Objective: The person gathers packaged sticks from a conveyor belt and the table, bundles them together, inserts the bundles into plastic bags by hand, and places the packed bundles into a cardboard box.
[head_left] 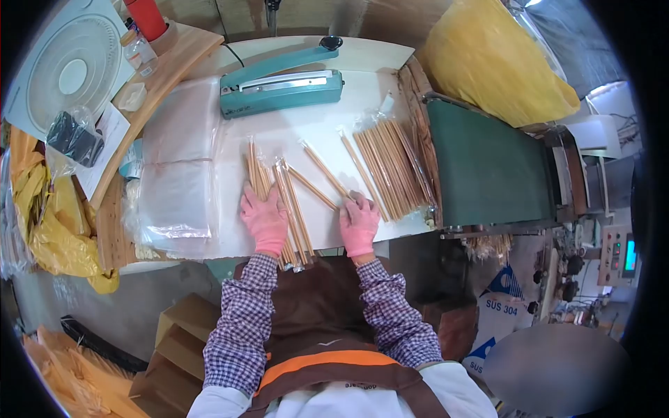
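Note:
My left hand [264, 217], in a pink glove, is closed around a bundle of wooden chopsticks [255, 166] in clear film. Beside it, on its right, several more wrapped chopsticks [293, 209] lie lengthwise, their near ends reaching past the table's front edge. My right hand [359, 221], also gloved in pink, has its fingers closed at the near end of a slanting wrapped pair of chopsticks [325, 170]. Another slanting pair [312, 187] ends close to those fingertips. Farther right, a broad row of wrapped chopsticks [390, 167] lies side by side on the white table [306, 129].
A green bag sealer [282, 94] stands at the table's back. Clear plastic bags [178, 174] are stacked at the left. A green conveyor belt [488, 164] adjoins the right edge, with a yellow sack [495, 59] behind it. Cardboard boxes [178, 355] sit on the floor at lower left.

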`<state>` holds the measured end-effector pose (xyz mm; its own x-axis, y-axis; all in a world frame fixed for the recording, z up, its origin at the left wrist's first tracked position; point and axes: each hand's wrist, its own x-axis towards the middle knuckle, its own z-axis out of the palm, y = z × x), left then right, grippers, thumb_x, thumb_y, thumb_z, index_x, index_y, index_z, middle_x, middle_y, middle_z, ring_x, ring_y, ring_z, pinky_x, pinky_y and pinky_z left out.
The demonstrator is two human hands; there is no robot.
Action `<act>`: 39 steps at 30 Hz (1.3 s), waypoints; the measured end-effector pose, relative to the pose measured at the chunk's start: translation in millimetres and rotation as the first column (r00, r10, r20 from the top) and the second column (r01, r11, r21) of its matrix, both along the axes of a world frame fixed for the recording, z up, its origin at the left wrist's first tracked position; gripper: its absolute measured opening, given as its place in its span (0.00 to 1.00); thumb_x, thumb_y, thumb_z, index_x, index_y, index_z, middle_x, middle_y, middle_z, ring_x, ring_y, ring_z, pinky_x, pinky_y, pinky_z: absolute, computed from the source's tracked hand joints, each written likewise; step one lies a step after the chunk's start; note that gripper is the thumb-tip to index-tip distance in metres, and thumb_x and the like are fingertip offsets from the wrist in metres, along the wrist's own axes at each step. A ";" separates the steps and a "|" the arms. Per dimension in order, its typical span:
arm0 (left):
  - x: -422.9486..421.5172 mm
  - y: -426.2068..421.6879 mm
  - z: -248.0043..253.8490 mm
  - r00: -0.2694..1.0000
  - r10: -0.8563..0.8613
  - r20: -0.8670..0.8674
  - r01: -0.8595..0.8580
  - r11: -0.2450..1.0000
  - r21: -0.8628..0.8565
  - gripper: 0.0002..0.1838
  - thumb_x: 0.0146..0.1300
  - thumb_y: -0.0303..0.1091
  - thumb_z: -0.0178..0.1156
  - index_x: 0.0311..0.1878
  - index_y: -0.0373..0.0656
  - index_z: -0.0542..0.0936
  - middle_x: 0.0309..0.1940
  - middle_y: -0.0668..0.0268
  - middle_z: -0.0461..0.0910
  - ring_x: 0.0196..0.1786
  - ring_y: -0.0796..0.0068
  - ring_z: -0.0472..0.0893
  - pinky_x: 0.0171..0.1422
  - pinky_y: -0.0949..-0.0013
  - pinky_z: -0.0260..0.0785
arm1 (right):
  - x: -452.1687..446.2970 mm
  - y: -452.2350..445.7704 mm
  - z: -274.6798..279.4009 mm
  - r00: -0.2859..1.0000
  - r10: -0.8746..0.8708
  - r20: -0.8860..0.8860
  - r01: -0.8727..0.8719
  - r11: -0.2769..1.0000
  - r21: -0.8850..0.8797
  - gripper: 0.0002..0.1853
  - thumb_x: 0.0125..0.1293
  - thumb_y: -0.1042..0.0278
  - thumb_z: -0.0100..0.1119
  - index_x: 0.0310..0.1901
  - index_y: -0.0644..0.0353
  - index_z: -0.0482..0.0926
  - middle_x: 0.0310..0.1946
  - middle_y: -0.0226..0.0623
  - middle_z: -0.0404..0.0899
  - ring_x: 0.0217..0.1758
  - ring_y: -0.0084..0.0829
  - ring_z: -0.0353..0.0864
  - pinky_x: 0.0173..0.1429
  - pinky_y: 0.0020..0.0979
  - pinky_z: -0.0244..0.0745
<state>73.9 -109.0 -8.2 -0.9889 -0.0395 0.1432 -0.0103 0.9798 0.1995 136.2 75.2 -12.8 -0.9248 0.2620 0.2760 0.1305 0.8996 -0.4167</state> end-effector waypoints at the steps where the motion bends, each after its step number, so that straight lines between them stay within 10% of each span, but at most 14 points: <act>1: -0.1 -1.0 -2.3 1.000 -0.004 -0.008 0.004 1.000 -0.002 0.29 0.48 0.43 0.64 0.59 0.66 0.73 0.65 0.53 0.56 0.62 0.50 0.61 0.61 0.52 0.59 | 1.4 -1.2 -1.5 1.000 0.008 -0.010 -0.008 1.000 0.003 0.15 0.52 0.64 0.59 0.45 0.51 0.78 0.53 0.37 0.71 0.53 0.46 0.67 0.55 0.46 0.63; 5: 1.6 4.8 11.7 1.000 0.022 0.008 -0.023 0.999 0.041 0.30 0.49 0.47 0.63 0.59 0.61 0.72 0.66 0.50 0.55 0.63 0.48 0.61 0.60 0.50 0.59 | 5.5 -26.9 1.2 1.000 -0.019 0.005 0.019 0.999 0.046 0.14 0.49 0.66 0.59 0.40 0.51 0.78 0.48 0.36 0.74 0.52 0.45 0.69 0.53 0.49 0.63; 8: 2.5 19.3 32.7 0.996 0.061 0.065 -0.064 0.997 0.036 0.31 0.50 0.47 0.63 0.60 0.57 0.72 0.66 0.48 0.53 0.63 0.46 0.60 0.59 0.48 0.59 | 3.1 -55.7 11.0 0.951 0.304 -0.061 -0.305 0.952 -0.006 0.17 0.51 0.64 0.57 0.46 0.51 0.76 0.50 0.39 0.72 0.53 0.44 0.68 0.53 0.48 0.62; 11: 0.6 14.5 20.7 0.999 0.047 0.011 -0.048 0.999 0.025 0.31 0.51 0.46 0.62 0.61 0.59 0.71 0.66 0.47 0.53 0.63 0.45 0.60 0.58 0.48 0.60 | -22.1 -12.9 36.0 0.961 -0.061 0.270 0.049 0.998 0.051 0.22 0.54 0.63 0.56 0.52 0.54 0.73 0.53 0.38 0.71 0.54 0.44 0.68 0.55 0.46 0.62; 12: 0.9 11.0 14.0 0.999 0.038 -0.025 -0.037 0.999 0.027 0.31 0.51 0.45 0.61 0.62 0.60 0.70 0.66 0.47 0.53 0.63 0.45 0.60 0.58 0.48 0.61 | -24.5 11.2 6.3 0.980 -0.201 0.007 0.197 0.963 0.183 0.25 0.55 0.62 0.55 0.56 0.57 0.70 0.54 0.38 0.70 0.54 0.44 0.68 0.56 0.46 0.62; 17: 0.6 11.7 7.0 1.000 -0.023 0.014 0.023 1.000 -0.020 0.26 0.51 0.42 0.60 0.58 0.68 0.74 0.67 0.48 0.53 0.62 0.46 0.62 0.56 0.49 0.63 | -21.9 25.1 -6.0 0.991 -0.086 0.106 0.067 0.983 0.169 0.23 0.58 0.61 0.54 0.55 0.58 0.71 0.58 0.38 0.68 0.55 0.45 0.67 0.57 0.47 0.62; 31: -0.4 10.5 5.2 1.000 -0.008 -0.018 0.008 1.000 -0.014 0.21 0.53 0.42 0.58 0.54 0.70 0.77 0.64 0.49 0.57 0.62 0.45 0.62 0.57 0.48 0.64 | -24.3 19.8 -6.8 0.925 -0.381 -0.006 0.374 0.906 0.199 0.25 0.57 0.58 0.56 0.55 0.59 0.71 0.61 0.41 0.65 0.58 0.46 0.65 0.58 0.47 0.62; 39: 1.1 12.4 5.7 1.000 -0.014 -0.007 0.014 1.000 -0.015 0.22 0.53 0.42 0.59 0.53 0.69 0.78 0.64 0.49 0.57 0.63 0.45 0.62 0.58 0.49 0.63 | -29.0 32.7 -0.6 0.969 -0.246 -0.015 0.246 0.963 0.107 0.14 0.56 0.64 0.56 0.46 0.51 0.76 0.42 0.38 0.76 0.46 0.44 0.72 0.49 0.44 0.67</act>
<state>75.0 -96.6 -2.5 -0.9883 -0.0239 0.1506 0.0044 0.9828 0.1848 107.2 107.9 -13.4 -0.8351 0.4503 0.3160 0.3529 0.8792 -0.3203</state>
